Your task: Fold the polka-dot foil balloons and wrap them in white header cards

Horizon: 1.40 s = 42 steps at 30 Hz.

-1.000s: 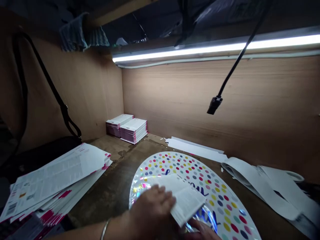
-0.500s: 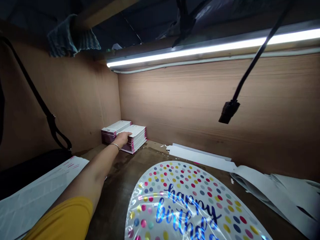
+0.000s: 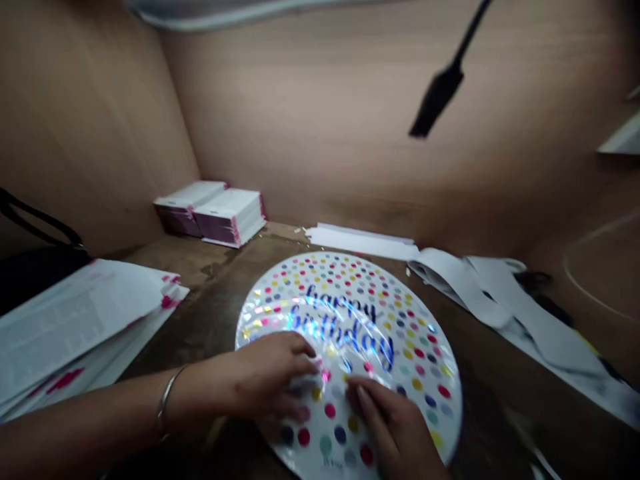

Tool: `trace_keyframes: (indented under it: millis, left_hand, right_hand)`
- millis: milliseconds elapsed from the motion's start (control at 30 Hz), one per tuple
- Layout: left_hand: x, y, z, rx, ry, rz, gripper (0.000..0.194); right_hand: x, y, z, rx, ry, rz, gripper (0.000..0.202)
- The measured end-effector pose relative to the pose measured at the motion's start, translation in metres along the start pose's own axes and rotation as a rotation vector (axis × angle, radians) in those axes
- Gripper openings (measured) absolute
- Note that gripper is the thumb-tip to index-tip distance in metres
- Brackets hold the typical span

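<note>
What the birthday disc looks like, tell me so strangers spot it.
Find the wooden back wall, then the brown tabletop before it. Front and centre lies the round disc. Unlike the white strip behind, it carries multicoloured dots and blue "happy birthday" lettering.

We wore a thin, shiny silver bangle [image 3: 163, 405] around our left wrist [image 3: 184, 400]. Left of the bangle our forearm [image 3: 85, 413] was bare; right of it our left hand [image 3: 267, 377] was bare too, and farther right, so was our right hand [image 3: 395, 423].
</note>
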<state>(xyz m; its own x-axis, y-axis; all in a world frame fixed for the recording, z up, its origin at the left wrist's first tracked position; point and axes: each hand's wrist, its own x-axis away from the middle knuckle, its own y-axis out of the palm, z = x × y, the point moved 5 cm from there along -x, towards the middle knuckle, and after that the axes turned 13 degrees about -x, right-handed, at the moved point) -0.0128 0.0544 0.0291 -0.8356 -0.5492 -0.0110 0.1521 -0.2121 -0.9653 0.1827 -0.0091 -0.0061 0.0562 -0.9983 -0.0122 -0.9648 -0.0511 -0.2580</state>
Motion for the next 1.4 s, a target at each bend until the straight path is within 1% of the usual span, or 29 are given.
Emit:
trace_keyframes:
  millis: [33,67,100,200,267,300,367,467,533,567,600,667,733,767,800,867,900,933,1000,1033,1067,1100,1133,1200,1267,1300,1333,1367,1400]
  left_hand:
    - [0.011,0.014,0.022,0.008,0.052,-0.003,0.065]
    - [0.022,0.025,0.037,0.014,0.081,-0.003,0.07]
    - [0.031,0.033,0.046,0.01,0.086,0.006,0.068]
    - [0.047,0.046,0.059,-0.026,0.153,0.042,0.037]
    - [0.05,0.048,0.066,-0.064,0.22,0.068,0.033]
    - [0.05,0.047,0.068,-0.07,0.216,0.077,0.032]
    - [0.045,0.044,0.067,-0.007,0.121,0.08,0.025]
    - [0.035,0.04,0.053,0.249,-0.163,0.057,0.011]
    - [0.028,0.04,0.043,0.386,-0.319,0.007,0.011]
    - [0.025,0.04,0.042,0.403,-0.358,-0.016,0.013]
    - [0.02,0.039,0.043,0.383,-0.352,-0.03,0.013]
    - [0.011,0.037,0.054,0.273,-0.226,-0.033,0.01]
    - [0.003,0.036,0.067,0.152,-0.095,-0.007,0.012]
    - [0.0,0.037,0.07,0.125,-0.074,0.002,0.014]
    - [-0.003,0.039,0.07,0.128,-0.099,0.012,0.015]
    - [-0.007,0.043,0.059,0.2,-0.258,0.044,0.018]
    - [-0.009,0.045,0.051,0.259,-0.344,0.059,0.023]
    - [-0.01,0.047,0.044,0.317,-0.415,0.069,0.028]
    - [-0.013,0.05,0.031,0.436,-0.521,0.067,0.035]
    - [-0.015,0.051,0.025,0.489,-0.558,0.059,0.036]
    - [-0.016,0.052,0.021,0.537,-0.587,0.048,0.036]
    - [-0.016,0.052,0.018,0.574,-0.613,0.036,0.036]
    - [-0.016,0.051,0.014,0.597,-0.637,0.026,0.036]
    - [-0.015,0.049,0.007,0.598,-0.678,0.032,0.036]
    - [-0.011,0.047,-0.001,0.574,-0.735,0.062,0.036]
    - [-0.01,0.046,-0.003,0.558,-0.758,0.077,0.036]
    - [-0.009,0.045,-0.005,0.544,-0.771,0.086,0.036]
    - [-0.008,0.044,-0.005,0.534,-0.779,0.088,0.036]
    - [-0.009,0.043,-0.003,0.532,-0.767,0.082,0.035]
  right_hand:
    - [0.004,-0.006,-0.004,0.055,-0.07,0.033,0.026]
    - [0.009,-0.011,-0.007,0.114,-0.118,0.056,0.026]
    - [0.016,-0.016,-0.009,0.169,-0.144,0.067,0.026]
    - [0.039,-0.02,-0.008,0.294,-0.145,-0.001,0.026]
    - [0.054,-0.018,-0.004,0.321,-0.139,-0.059,0.026]
    - [0.06,-0.017,-0.002,0.318,-0.136,-0.073,0.026]
    - [0.067,-0.018,0.003,0.294,-0.127,-0.067,0.027]
    - [0.068,-0.022,0.007,0.277,-0.125,-0.021,0.027]
    - [0.066,-0.023,0.008,0.278,-0.133,-0.008,0.027]
    - [0.065,-0.023,0.008,0.278,-0.136,-0.004,0.027]
    - [0.064,-0.022,0.009,0.278,-0.14,-0.001,0.027]
    - [0.064,-0.021,0.009,0.284,-0.154,0.003,0.026]
    - [0.066,-0.02,0.006,0.301,-0.19,0.012,0.026]
    - [0.067,-0.021,0.002,0.318,-0.226,0.049,0.026]
    - [0.069,-0.023,-0.003,0.342,-0.274,0.107,0.025]
    - [0.072,-0.024,-0.016,0.399,-0.393,0.21,0.027]
    - [0.073,-0.02,-0.022,0.43,-0.452,0.211,0.03]
    - [0.073,-0.013,-0.027,0.462,-0.503,0.159,0.034]
    - [0.071,0.005,-0.032,0.52,-0.581,-0.04,0.038]
    - [0.072,0.013,-0.032,0.542,-0.609,-0.12,0.037]
    - [0.073,0.018,-0.031,0.562,-0.627,-0.165,0.034]
    - [0.074,0.019,-0.029,0.581,-0.631,-0.175,0.031]
    - [0.076,0.016,-0.027,0.607,-0.615,-0.153,0.027]
    - [0.077,-0.001,-0.024,0.714,-0.516,-0.086,0.021]
    - [0.077,-0.027,-0.026,0.879,-0.394,-0.022,0.019]
    - [0.074,-0.041,-0.031,0.958,-0.355,0.029,0.02]
    - [0.07,-0.054,-0.039,1.016,-0.348,0.096,0.021]
    - [0.065,-0.063,-0.049,1.044,-0.373,0.168,0.021]
    - [0.058,-0.068,-0.058,1.042,-0.418,0.23,0.024]
